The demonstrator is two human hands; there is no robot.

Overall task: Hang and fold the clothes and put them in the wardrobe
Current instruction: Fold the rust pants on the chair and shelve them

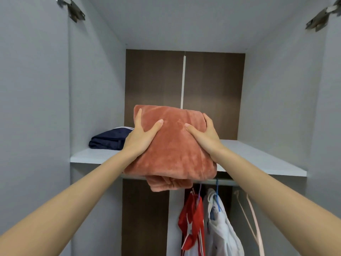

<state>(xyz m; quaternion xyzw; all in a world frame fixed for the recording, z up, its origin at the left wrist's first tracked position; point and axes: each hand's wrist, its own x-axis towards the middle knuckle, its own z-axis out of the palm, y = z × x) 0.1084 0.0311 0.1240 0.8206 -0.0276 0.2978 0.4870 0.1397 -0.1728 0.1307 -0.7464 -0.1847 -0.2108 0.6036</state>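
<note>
now, both hands (141, 134) (204, 135) tight round the salmon bundle (175, 148), seemingly over the shelf edge (267, 169)

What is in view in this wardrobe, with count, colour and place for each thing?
Shelf: one, pale grey, across the middle.
Rail: one, grey, under the shelf.
Fleece garment: one, salmon pink, folded, held over the shelf's front edge.
Navy garment: one, navy, folded on the shelf, left.
Red garment: one, red and white, hanging on the rail.
White garment: one, white, on a blue hanger beside it.
Empty hanger: one, pink, right of those.
Hinges: two, grey, upper corners.
Left hand: one, grips the fleece garment's left side.
Right hand: one, grips its right side.
</note>
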